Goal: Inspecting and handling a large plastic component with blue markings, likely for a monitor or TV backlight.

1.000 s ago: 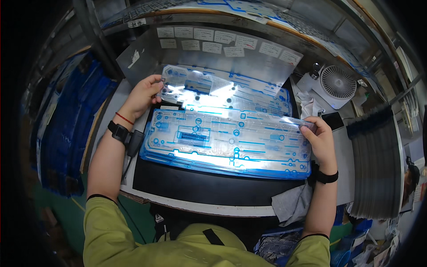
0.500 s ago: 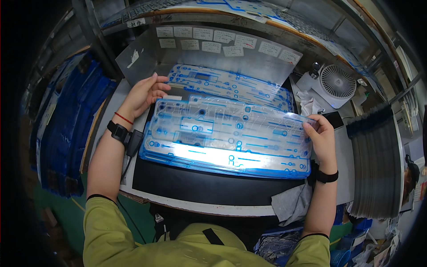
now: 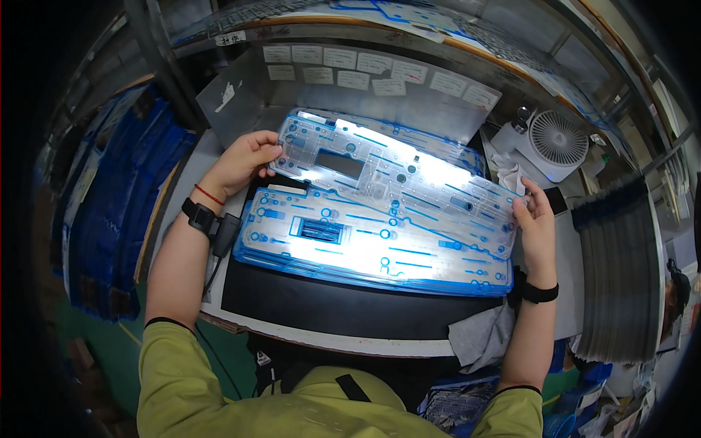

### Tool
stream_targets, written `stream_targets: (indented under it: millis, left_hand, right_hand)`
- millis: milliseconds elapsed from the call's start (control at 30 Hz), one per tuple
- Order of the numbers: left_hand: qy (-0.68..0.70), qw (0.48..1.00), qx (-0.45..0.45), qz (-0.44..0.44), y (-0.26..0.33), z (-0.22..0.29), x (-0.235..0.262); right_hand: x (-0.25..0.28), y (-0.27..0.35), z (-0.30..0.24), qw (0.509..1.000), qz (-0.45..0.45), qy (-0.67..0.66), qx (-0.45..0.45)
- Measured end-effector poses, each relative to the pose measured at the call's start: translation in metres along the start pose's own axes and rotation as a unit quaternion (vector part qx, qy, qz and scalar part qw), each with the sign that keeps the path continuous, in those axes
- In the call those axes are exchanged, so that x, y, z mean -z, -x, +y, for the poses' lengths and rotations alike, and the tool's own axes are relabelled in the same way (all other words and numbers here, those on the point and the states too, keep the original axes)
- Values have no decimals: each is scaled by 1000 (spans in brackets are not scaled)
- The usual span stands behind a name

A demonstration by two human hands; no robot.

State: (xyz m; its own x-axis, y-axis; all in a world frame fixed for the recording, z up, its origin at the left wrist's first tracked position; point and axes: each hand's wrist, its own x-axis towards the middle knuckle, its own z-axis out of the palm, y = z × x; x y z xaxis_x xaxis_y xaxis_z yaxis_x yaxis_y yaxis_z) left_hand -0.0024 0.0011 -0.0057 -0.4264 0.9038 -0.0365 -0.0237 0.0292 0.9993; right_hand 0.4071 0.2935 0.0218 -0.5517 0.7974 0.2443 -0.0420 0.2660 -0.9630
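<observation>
While it is held at both ends, a clear sheet (image 3: 380, 186) slants above the table (image 3: 566, 255)

Though I watch from far off, my head view shows the sheet well: transparent, marked in blue, with a rectangular window toward its left end. The left hand (image 3: 248, 155) has that end, its grip closed down to the sheet's thin edge between thumb and fingers. The right hand (image 3: 539, 223) pinches the other end, with just as little gap. I see the sheet's left end lying farther back than its right. Nearer me is the front stack (image 3: 328, 252) of blue-marked sheets, on a black mat (image 3: 321, 306); the held sheet overlaps it in my view, and I cannot tell whether they touch. The rear stack (image 3: 466, 156) is partly hidden behind the sheet, before a metal panel (image 3: 445, 113) bearing paper notes (image 3: 339, 58). Over to the right I have a white fan (image 3: 558, 139) toward the back and a gray cloth (image 3: 482, 339) draped at the near edge.
</observation>
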Motion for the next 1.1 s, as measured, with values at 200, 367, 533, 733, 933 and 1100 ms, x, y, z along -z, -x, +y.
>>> stream_targets:
  millis: [200,367,533,733,933,1100]
  left_hand:
    - [15,999,-3,49,-1,1,-1]
    - [3,998,5,57,-1,1,0]
    - [-14,998,6,68,-1,2,-1]
    - [-32,997,-7,68,-2,0,-1]
    - [-38,997,-9,64,0,0,0]
    - [8,997,-48,63,-3,-11,11]
  right_hand:
    - [23,-10,18,995,-70,39,-64]
    - [18,-8,14,998,-46,23,-47]
    - [17,-7,13,999,-37,12,-33]
    - [18,-6,11,999,-33,8,-13]
    - [14,-4,6,999,-16,9,-31]
    - [19,-5,5,999,-24,-31,-29]
